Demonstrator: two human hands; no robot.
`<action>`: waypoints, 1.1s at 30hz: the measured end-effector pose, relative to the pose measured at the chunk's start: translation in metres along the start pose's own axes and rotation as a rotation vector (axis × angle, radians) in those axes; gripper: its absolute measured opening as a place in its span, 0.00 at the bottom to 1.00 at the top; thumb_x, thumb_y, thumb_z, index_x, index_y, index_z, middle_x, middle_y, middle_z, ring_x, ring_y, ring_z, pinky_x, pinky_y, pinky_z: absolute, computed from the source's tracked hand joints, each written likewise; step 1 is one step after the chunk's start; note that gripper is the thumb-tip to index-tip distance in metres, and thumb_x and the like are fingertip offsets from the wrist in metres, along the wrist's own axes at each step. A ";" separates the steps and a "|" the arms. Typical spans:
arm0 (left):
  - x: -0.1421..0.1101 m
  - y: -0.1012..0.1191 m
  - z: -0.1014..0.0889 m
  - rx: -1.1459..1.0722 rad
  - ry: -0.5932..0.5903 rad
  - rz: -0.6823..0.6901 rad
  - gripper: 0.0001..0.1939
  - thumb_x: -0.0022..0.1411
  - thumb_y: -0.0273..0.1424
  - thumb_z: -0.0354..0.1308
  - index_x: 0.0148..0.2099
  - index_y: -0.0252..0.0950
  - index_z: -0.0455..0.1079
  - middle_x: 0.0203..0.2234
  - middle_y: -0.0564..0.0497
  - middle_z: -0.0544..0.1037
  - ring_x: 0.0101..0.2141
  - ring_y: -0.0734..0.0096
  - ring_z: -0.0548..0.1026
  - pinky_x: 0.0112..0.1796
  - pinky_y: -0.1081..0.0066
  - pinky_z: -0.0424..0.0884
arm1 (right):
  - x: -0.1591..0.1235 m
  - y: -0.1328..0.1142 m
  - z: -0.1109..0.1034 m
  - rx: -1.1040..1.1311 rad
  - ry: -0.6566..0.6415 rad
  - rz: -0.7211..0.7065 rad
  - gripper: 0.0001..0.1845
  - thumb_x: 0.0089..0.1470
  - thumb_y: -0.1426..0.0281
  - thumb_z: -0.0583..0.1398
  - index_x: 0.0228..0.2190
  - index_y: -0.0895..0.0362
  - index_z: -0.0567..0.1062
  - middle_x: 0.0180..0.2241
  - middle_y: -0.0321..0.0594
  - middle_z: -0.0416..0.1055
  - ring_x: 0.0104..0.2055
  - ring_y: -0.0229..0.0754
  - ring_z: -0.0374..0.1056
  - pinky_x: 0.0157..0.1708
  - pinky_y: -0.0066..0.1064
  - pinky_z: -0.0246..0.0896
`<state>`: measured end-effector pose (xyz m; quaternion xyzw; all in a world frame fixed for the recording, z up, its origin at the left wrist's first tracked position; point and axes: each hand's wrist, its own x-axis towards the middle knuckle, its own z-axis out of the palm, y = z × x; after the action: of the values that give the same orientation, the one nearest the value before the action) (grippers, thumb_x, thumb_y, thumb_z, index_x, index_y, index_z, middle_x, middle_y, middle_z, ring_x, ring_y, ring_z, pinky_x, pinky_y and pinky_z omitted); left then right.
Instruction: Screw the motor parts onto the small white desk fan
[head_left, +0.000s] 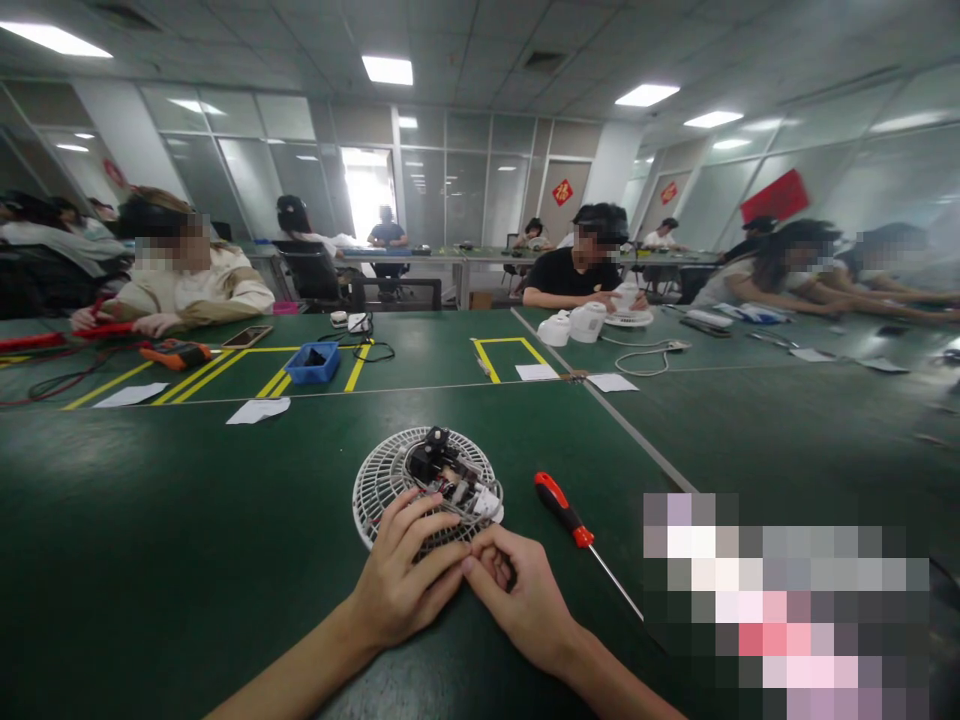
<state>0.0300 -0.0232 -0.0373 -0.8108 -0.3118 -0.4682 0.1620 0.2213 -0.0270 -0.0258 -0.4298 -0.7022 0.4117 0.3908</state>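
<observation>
While the left hand (405, 575) is laid spread over the round grille (379, 480), the right hand's (525, 595) fingertips are pressed together, their contents indiscernible.

A round, pale grille (373, 487) of radial bars and concentric rings lies flat on the green tabletop (225, 560). On it sits an exposed mechanism (452, 478) with wiring, its black blocky part (426, 462) near the grille's twelve o'clock and a white piece (487, 503) toward four o'clock. Open latticework shows at nine o'clock.
</observation>
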 end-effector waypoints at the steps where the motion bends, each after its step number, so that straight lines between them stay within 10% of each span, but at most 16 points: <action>1: 0.000 0.000 0.000 -0.003 -0.001 -0.005 0.10 0.61 0.24 0.64 0.45 0.39 0.75 0.45 0.46 0.79 0.55 0.55 0.73 0.59 0.47 0.70 | 0.000 0.000 0.000 -0.002 -0.002 -0.002 0.08 0.58 0.65 0.61 0.29 0.56 0.73 0.20 0.27 0.57 0.22 0.34 0.54 0.23 0.25 0.52; 33: 0.005 -0.004 -0.003 0.004 -0.031 -0.007 0.03 0.63 0.27 0.63 0.40 0.38 0.73 0.45 0.45 0.80 0.53 0.56 0.73 0.56 0.51 0.70 | -0.002 -0.003 -0.002 0.011 -0.012 0.004 0.05 0.58 0.67 0.62 0.34 0.56 0.74 0.20 0.25 0.56 0.22 0.33 0.54 0.23 0.25 0.52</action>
<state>0.0269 -0.0202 -0.0318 -0.8164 -0.3182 -0.4554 0.1572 0.2233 -0.0291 -0.0231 -0.4266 -0.7015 0.4189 0.3879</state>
